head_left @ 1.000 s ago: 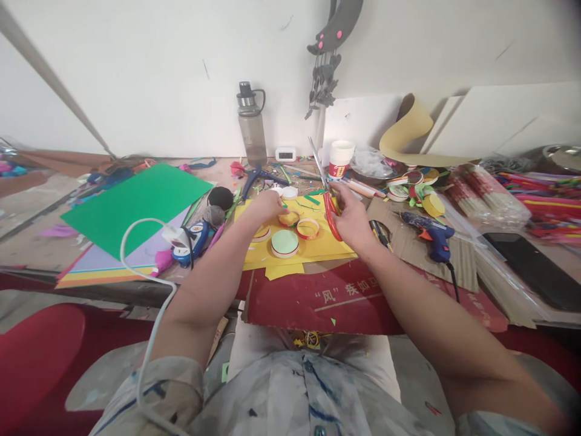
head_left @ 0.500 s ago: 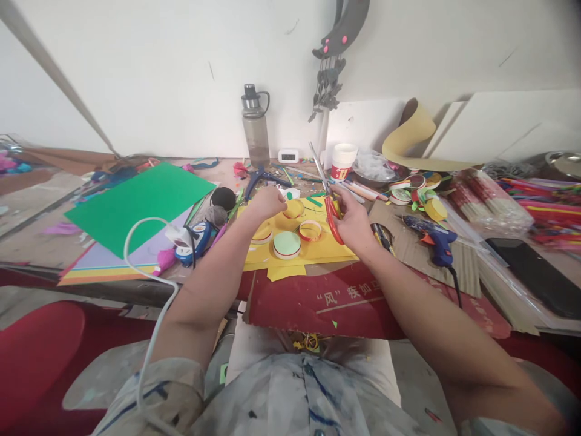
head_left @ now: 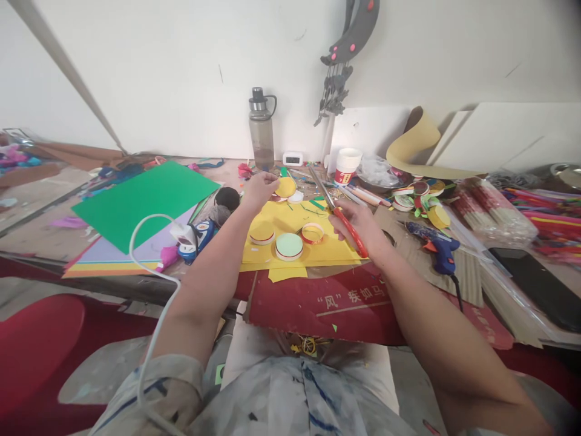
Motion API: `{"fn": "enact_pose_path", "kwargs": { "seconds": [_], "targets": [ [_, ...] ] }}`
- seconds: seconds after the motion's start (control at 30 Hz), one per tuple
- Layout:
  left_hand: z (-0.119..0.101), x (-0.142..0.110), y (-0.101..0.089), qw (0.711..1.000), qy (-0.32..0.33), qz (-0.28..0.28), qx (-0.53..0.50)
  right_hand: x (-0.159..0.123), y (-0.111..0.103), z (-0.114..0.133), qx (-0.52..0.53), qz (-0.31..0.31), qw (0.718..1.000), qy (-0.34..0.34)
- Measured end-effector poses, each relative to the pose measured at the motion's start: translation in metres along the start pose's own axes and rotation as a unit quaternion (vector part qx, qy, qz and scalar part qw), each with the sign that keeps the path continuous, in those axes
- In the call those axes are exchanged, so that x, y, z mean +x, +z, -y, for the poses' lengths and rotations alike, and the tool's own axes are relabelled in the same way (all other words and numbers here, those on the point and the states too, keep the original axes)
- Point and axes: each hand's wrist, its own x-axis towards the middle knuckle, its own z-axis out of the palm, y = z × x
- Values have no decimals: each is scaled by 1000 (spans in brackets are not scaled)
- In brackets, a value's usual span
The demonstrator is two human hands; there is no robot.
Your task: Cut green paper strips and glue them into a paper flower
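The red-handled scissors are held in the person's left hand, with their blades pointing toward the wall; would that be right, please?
Not quite: the head view shows the red-handled scissors in the person's right hand, not the left. Their blades do point toward the wall.

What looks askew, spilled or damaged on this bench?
Thin green paper scraps litter the yellow paper sheets. The large green paper sheet lies skewed across the fanned coloured paper sheets. The blue plastic glue gun rests sideways on brown corrugated cardboard. No liquid spill visible.
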Motion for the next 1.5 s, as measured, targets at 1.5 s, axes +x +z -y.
{"fn": "enact_pose_path", "kwargs": {
  "seconds": [1.5],
  "targets": [
    [-12, -20, 14, 989, 140, 45, 22, -16, 8, 27, -36, 111, 985, 128]
  ]
}}
